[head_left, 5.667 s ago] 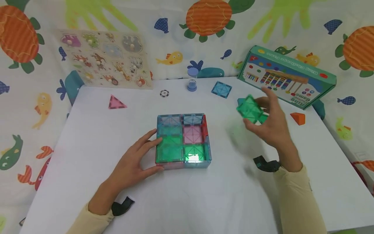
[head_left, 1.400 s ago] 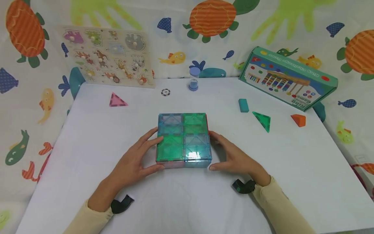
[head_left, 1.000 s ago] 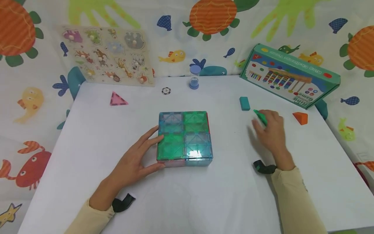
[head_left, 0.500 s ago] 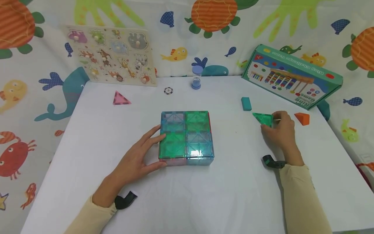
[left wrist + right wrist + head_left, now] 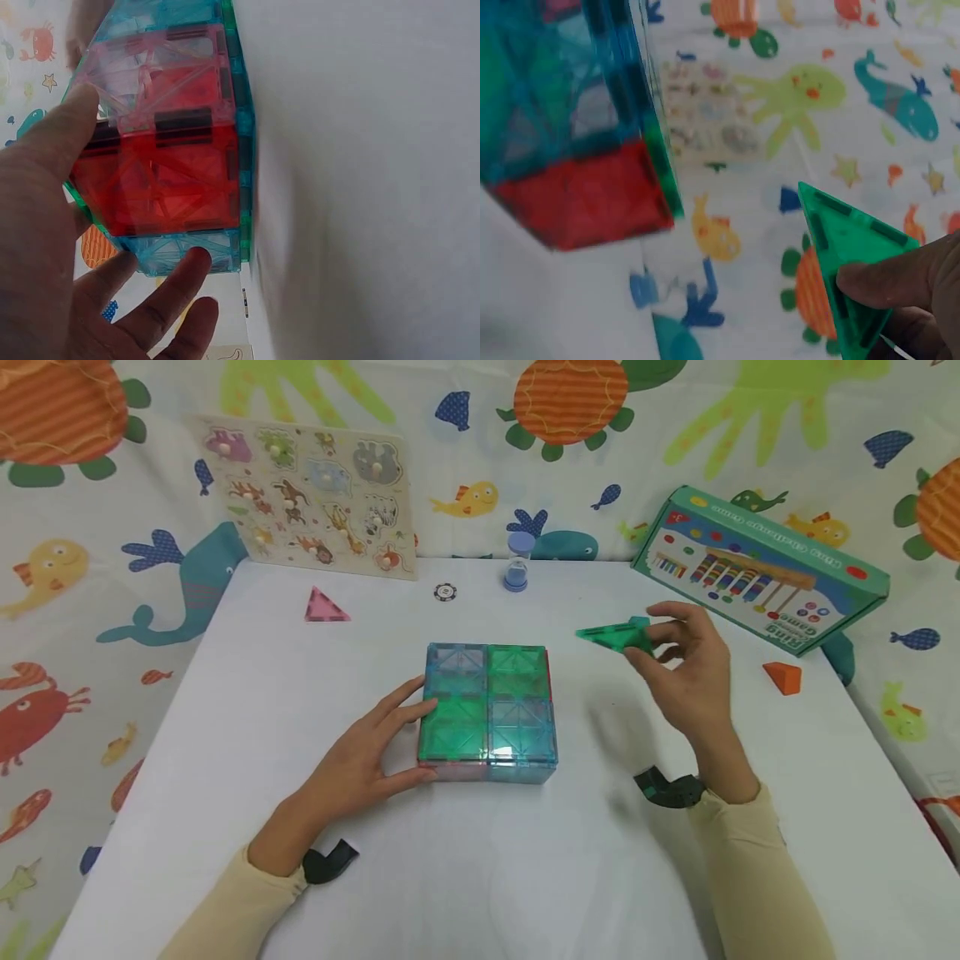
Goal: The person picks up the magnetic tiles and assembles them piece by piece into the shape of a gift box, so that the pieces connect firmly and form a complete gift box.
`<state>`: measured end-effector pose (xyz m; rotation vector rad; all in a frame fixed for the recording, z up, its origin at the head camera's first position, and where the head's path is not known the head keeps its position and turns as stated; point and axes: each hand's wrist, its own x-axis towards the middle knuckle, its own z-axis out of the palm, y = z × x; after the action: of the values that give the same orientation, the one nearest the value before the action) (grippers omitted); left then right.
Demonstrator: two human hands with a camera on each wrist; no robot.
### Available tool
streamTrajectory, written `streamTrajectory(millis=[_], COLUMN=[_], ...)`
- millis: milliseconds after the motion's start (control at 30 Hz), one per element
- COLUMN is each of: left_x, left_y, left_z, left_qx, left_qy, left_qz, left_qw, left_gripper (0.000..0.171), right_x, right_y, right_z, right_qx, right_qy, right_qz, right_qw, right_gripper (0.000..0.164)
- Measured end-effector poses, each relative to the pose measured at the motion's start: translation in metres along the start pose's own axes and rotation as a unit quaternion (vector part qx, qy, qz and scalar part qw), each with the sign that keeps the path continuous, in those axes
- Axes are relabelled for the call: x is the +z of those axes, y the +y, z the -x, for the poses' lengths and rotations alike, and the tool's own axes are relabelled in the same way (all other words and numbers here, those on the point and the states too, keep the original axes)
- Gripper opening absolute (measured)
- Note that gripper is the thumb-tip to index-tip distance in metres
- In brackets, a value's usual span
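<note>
A low box of see-through magnetic tiles [image 5: 487,714] stands mid-table, its top in green and blue squares. My left hand [image 5: 356,768] rests against its left side, fingers spread along the edge and thumb near the front corner. Red and pink side tiles [image 5: 161,176] show in the left wrist view. My right hand [image 5: 690,677] pinches a green triangular magnetic tile [image 5: 615,635] between thumb and fingers, above the table to the box's right. The right wrist view shows the thumb pressed on the triangle's [image 5: 855,232] face. A teal block [image 5: 640,621] is mostly hidden behind that tile and hand.
A pink triangle tile [image 5: 326,607], a poker chip [image 5: 445,592] and a small sand timer [image 5: 517,562] lie toward the back. An orange wedge [image 5: 783,677] is at the right. A peg puzzle board [image 5: 311,497] and a green game box [image 5: 761,568] lean at the back.
A blue tile now completes the box's top beside a green one placed earlier. My right hand then picked up the green triangle and carried it leftward. The left hand stays at the box.
</note>
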<state>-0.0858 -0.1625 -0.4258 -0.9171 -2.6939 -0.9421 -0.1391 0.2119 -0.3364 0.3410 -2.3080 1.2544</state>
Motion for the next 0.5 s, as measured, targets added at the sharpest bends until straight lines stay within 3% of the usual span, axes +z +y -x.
streamTrajectory(millis=[67, 133, 333, 500], left_x=[0.001, 0.002, 0.004, 0.002], left_y=[0.0, -0.001, 0.0, 0.0], left_z=[-0.001, -0.002, -0.001, 0.001], left_qx=[0.0, 0.0, -0.002, -0.005], left_qy=[-0.001, -0.003, -0.006, -0.003], left_qz=[0.002, 0.005, 0.004, 0.0], left_qw=[1.0, 1.0, 1.0, 1.0], left_gripper=[0.086, 0.086, 0.087, 0.086], right_x=[0.013, 0.027, 0.061, 0.067], right_y=[-0.022, -0.028, -0.014, -0.003], right_z=[-0.002, -0.004, 0.001, 0.007], right_qx=[-0.039, -0.067, -0.093, -0.094], right_qy=[-0.041, -0.073, -0.178, -0.213], right_qz=[-0.034, -0.056, -0.036, -0.049], right_qw=[0.998, 0.993, 0.979, 0.971], right_gripper=[0.044, 0.045, 0.047, 0.047])
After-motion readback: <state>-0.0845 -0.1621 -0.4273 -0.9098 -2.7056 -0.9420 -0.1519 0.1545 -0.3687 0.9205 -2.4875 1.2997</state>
